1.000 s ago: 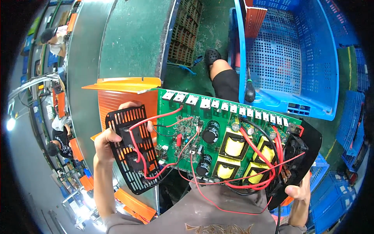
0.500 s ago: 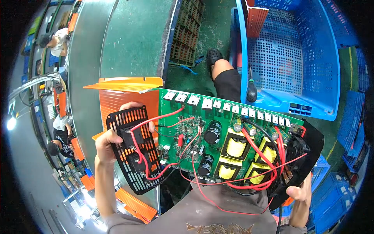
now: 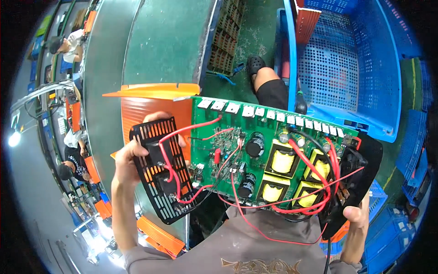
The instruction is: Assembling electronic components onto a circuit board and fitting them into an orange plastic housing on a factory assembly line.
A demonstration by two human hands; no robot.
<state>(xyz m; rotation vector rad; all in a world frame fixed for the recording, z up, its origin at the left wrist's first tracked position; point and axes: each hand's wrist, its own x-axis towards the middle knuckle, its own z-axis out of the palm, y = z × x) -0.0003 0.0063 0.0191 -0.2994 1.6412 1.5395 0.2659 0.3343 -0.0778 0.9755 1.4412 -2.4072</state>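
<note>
My left hand (image 3: 130, 157) is closed round the edge of a black slotted end panel (image 3: 165, 171), thumb on the near face and fingers behind. A thick red wire runs from this panel to a green circuit board (image 3: 205, 150), which carries black capacitors, yellow-wound transformers (image 3: 283, 160) and a row of white-faced components along its far edge. At the board's right end is a second black end panel (image 3: 372, 166) with a dark fan-like part. My right hand (image 3: 357, 213) is closed on that panel's lower edge; its fingers are mostly hidden. Loose red and black wires sag across the board.
An orange ribbed metal housing (image 3: 150, 107) lies on the green bench (image 3: 159, 50), under the board's left end. A blue perforated crate (image 3: 335, 59) stands at the far right, with a dark-handled tool (image 3: 301, 102) at its edge. Two people work at the far left.
The board, both panels and my hands sit slightly higher and farther right in view; the bench and crate have shifted right too. Both hands keep their grip.
</note>
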